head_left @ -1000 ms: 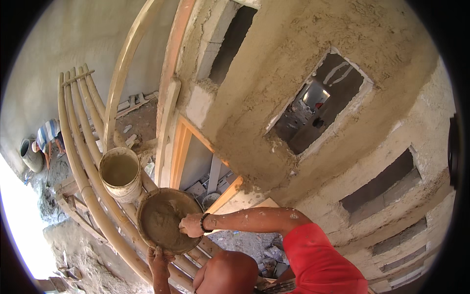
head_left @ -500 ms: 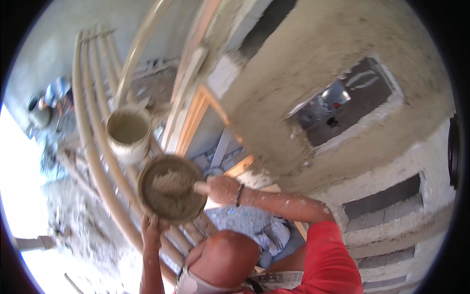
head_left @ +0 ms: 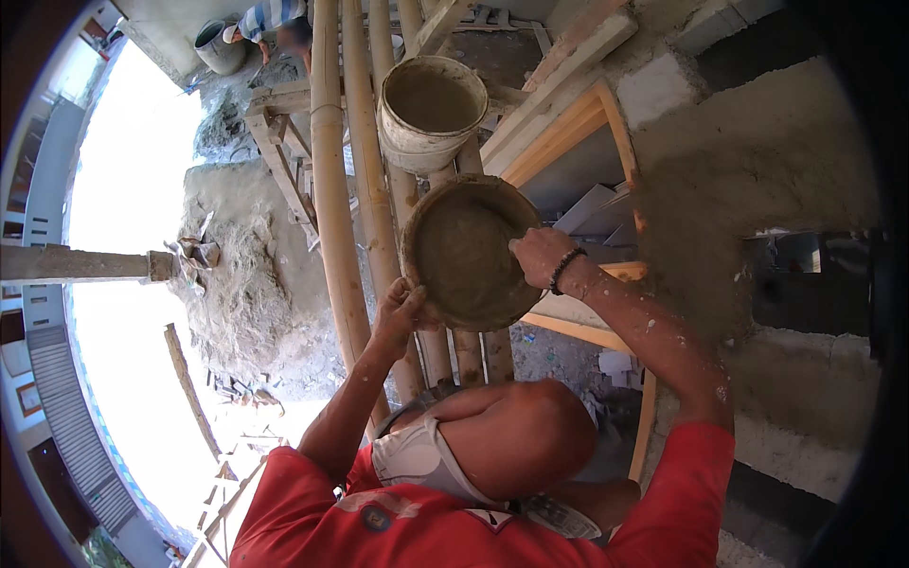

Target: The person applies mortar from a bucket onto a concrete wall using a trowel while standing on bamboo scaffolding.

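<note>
Here was the round basin [head_left: 410, 239], right in front of the person, wet mortar [head_left: 464, 248] spread inside it and the bamboo poles [head_left: 331, 189] running beneath. The left hand [head_left: 398, 312] had the basin's near-left rim pinched, thumb up top and fingers tucked close. And the right hand [head_left: 543, 256]? At the opposite side, over the basin's right rim, fingers seemingly curled in; whether they closed on anything, I couldn't tell.

This was the relation that counted: the mortar lay directly left of the right hand's knuckles, inside the rim, with that forearm slanting in from the basin's near-right side. No long axis to work with either, since the basin was round. The right hand looked the nearer to the mortar; the left had only the edge.

Just beyond the basin's far side stood a crusted white bucket [head_left: 414, 150], and to its right, an orange wooden frame [head_left: 620, 133]. Far off beyond the basin, leftward, a co-worker [head_left: 270, 19] bent low!
</note>
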Tool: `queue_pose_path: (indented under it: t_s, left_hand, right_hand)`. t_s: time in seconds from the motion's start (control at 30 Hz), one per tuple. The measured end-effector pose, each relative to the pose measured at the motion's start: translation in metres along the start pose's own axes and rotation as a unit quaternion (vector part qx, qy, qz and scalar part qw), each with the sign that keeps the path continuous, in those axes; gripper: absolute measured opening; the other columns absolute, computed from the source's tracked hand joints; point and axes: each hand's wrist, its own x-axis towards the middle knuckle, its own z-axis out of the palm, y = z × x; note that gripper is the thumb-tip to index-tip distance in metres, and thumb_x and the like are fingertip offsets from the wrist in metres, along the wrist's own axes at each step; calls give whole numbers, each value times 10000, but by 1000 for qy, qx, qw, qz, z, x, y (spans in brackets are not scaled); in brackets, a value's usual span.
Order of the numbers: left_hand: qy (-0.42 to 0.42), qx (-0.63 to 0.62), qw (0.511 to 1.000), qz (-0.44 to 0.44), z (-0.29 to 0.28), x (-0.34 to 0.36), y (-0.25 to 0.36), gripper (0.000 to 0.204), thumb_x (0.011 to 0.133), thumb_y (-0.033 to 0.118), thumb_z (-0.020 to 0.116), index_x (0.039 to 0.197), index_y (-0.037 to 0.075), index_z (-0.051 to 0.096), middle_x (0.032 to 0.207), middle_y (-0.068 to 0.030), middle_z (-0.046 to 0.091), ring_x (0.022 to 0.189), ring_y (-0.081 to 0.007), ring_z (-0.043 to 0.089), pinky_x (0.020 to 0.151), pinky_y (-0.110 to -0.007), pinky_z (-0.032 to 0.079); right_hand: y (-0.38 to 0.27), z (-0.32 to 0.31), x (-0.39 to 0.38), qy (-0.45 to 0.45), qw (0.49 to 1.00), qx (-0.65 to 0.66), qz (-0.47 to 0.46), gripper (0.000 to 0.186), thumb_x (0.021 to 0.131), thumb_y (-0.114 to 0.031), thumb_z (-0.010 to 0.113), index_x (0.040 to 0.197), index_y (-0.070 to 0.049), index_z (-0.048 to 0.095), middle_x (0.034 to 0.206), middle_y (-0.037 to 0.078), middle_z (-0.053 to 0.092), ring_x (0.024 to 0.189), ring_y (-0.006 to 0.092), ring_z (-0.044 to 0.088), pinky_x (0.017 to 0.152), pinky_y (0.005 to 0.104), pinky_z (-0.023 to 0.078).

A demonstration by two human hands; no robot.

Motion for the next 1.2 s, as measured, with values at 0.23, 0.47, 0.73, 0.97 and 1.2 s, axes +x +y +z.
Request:
queue_pose_path:
  t_s: [0.23,0.47,0.73,0.97,1.2]
  left_hand:
    - [-6,23,1000,-20,8,2,3,142,970,229,574,1033,109,528,820,-51,671,687,-156,677,574,-279,585]
    - [-19,42,999,-15,5,6,2,168,974,243,567,1058,102,531,815,-57,670,671,-155,669,582,-284,586]
    - [-22,29,999,2,0,7,-5,177,975,236,570,1073,92,539,846,-69,687,713,-163,691,579,-271,587]
    - [-17,16,1000,15,-9,3,-3,171,974,232,573,1050,83,541,834,-75,688,692,-164,683,561,-274,572]
    - [-10,28,1000,4,0,11,-2,125,966,193,576,1017,85,542,825,-61,654,687,-159,667,579,-306,582]
  right_hand:
    - [13,9,-13,-103,973,198,57,250,829,-149,570,1019,-57,704,1016,238,677,962,397,653,861,454,528]
    - [-9,19,-31,-106,905,407,68,355,895,-223,589,1205,-59,645,939,172,701,770,262,679,683,377,538]
    - [-19,25,-52,-88,732,664,122,487,835,-85,644,1308,-7,557,838,76,650,582,76,559,495,256,476]
    - [-11,-15,-87,202,969,141,25,436,789,-70,605,1225,-63,616,887,186,671,729,372,648,695,448,536]
    - [-17,34,-46,151,988,-22,39,296,900,-137,504,1165,-59,611,799,135,671,759,277,670,651,385,555]
